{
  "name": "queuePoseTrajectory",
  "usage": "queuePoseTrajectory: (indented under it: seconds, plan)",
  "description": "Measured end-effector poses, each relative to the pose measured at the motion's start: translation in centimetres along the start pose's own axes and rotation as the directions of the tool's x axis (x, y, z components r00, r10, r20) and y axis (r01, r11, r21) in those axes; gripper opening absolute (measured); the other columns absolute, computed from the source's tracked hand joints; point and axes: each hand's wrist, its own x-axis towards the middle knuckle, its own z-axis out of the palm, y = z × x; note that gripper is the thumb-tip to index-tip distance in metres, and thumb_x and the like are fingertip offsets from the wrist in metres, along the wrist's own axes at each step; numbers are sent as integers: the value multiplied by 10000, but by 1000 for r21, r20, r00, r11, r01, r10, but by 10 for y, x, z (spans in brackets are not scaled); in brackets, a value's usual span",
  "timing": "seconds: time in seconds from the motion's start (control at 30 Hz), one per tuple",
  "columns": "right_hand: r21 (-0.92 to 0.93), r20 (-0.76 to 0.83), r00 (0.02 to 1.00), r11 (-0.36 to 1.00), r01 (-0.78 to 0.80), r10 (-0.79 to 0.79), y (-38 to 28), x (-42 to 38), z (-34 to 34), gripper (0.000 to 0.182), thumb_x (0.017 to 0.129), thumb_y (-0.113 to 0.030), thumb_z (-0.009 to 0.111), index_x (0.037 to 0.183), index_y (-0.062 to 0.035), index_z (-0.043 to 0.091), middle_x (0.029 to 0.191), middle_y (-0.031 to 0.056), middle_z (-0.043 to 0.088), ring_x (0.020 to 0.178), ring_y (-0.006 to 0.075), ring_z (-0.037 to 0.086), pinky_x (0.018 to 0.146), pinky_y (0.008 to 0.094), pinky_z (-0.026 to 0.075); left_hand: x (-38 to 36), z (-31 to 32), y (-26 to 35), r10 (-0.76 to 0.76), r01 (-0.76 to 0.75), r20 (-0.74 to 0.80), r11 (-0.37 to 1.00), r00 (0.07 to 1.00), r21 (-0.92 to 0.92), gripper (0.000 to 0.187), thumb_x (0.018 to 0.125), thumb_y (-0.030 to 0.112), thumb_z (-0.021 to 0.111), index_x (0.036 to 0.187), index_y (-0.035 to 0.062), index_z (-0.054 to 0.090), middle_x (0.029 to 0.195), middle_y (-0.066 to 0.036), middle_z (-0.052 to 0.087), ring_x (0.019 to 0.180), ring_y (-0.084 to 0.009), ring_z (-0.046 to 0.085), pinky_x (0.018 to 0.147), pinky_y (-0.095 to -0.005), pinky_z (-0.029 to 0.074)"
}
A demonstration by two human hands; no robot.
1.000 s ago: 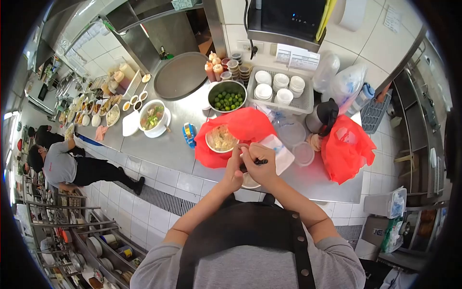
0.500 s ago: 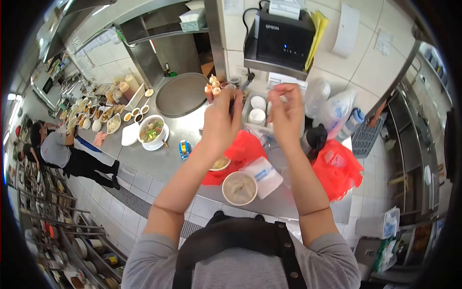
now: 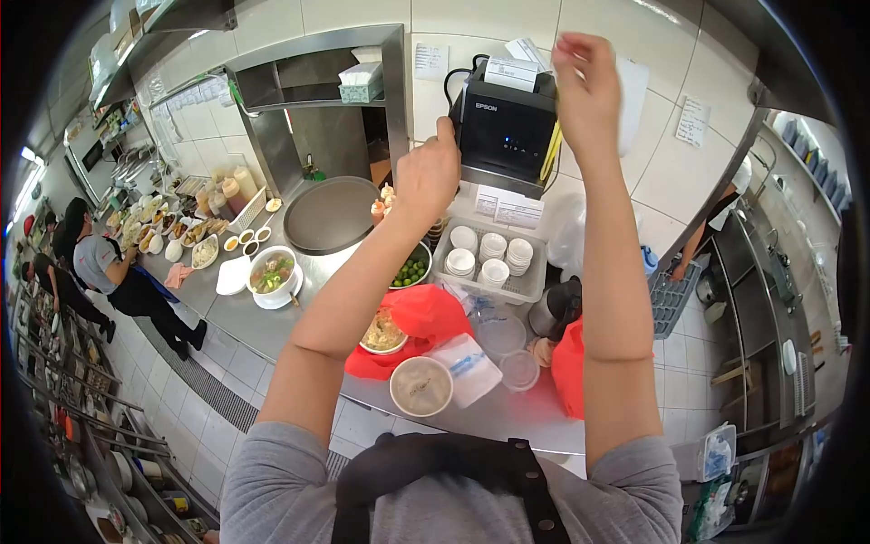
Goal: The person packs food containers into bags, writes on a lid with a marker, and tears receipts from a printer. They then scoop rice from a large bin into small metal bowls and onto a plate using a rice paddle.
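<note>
My left hand (image 3: pixel 430 174) is closed, with one finger sticking up, just left of the black receipt printer (image 3: pixel 504 127). Whatever its curled fingers hold, if anything, is hidden. My right hand (image 3: pixel 589 91) is raised at the printer's upper right, its fingers loosely bent and apart with nothing visible in them. Paper slips (image 3: pixel 512 72) stick up from the printer's top, close to the right fingertips. A folded yellow sheet (image 3: pixel 551 150) stands along the printer's right side. Below my arms are a lidded round tub (image 3: pixel 421 386), a red plastic bag (image 3: pixel 435 313) and a bowl of noodles (image 3: pixel 382 334).
A bin of small white cups (image 3: pixel 535 286) sits below the printer, near a bowl of green limes (image 3: pixel 412 270). A soup bowl (image 3: pixel 274 272) and a large round tray (image 3: pixel 331 215) stand left. Another person (image 3: pixel 100 258) works at the counter's far left.
Both my hands have moved up, the right one further, to beside the printer. The view has shifted, showing the cup bin fully. My left forearm now covers the small blue object on the counter.
</note>
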Motion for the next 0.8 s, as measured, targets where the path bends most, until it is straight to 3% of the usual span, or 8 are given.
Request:
queuePoseTrajectory:
  seconds: [0.1,0.2,0.33,0.4,0.6,0.67,0.73,0.8]
  plan:
    - [-265,212,934,937,-227,287,38,12,41,414,882,-106,623,1251,15,480,1159,252,603,1102,372,595,961,467,466,0,19,2,-102,103,35,994,994,-35,218,961,190,506,1094,34,432,723,-210,672,648,-393,670,560,-504,516]
    - [-844,170,882,527,-100,440,63,7,73,584,869,-85,585,1381,44,335,1107,308,597,1047,390,644,951,436,491,5,10,13,-182,182,-14,983,983,-20,295,979,234,500,1128,6,386,720,-218,675,655,-388,678,564,-494,522]
    - [-701,130,909,685,-198,396,75,5,64,641,866,-36,560,1437,10,271,944,235,646,996,398,647,907,438,500,4,37,-8,-274,274,-29,962,961,-5,414,984,319,510,1174,-7,340,775,-235,679,670,-410,676,583,-491,529]
    - [-251,160,946,939,-236,281,54,0,50,599,869,39,550,1410,36,293,1077,267,633,1022,410,625,852,462,494,-4,48,-17,-287,287,-43,958,957,-4,477,980,364,519,1205,-9,324,826,-251,683,688,-427,675,597,-497,531]
    - [243,235,964,953,-179,121,-3,-49,5,601,900,54,537,1443,-40,297,909,84,598,856,175,595,824,305,475,-22,29,-24,-232,156,-315,956,920,-249,794,910,486,613,1376,-83,317,1106,-306,600,1024,-428,616,891,-473,479]
    - [406,325,936,875,-265,133,-27,-91,-11,605,913,45,528,1458,-35,278,914,64,580,856,142,571,846,292,457,-38,8,-32,-391,264,-155,817,907,-512,858,915,640,511,1375,-73,381,1241,-299,558,1152,-391,564,994,-458,421]
    - [413,491,857,824,-387,156,-40,-144,-30,603,933,16,516,1474,-6,249,930,68,567,872,147,570,869,300,445,-77,-33,-19,-147,502,569,-331,809,-799,1016,852,831,337,1346,-52,428,1334,-255,524,1206,-361,554,1029,-464,416]
    - [382,617,760,767,-515,203,-54,-194,-45,603,939,6,511,1478,6,241,928,74,567,884,152,574,881,301,440,-120,-61,-10,124,517,581,-626,805,-583,1156,756,915,306,1420,-29,371,1392,-223,508,1304,-352,496,1090,-480,401]
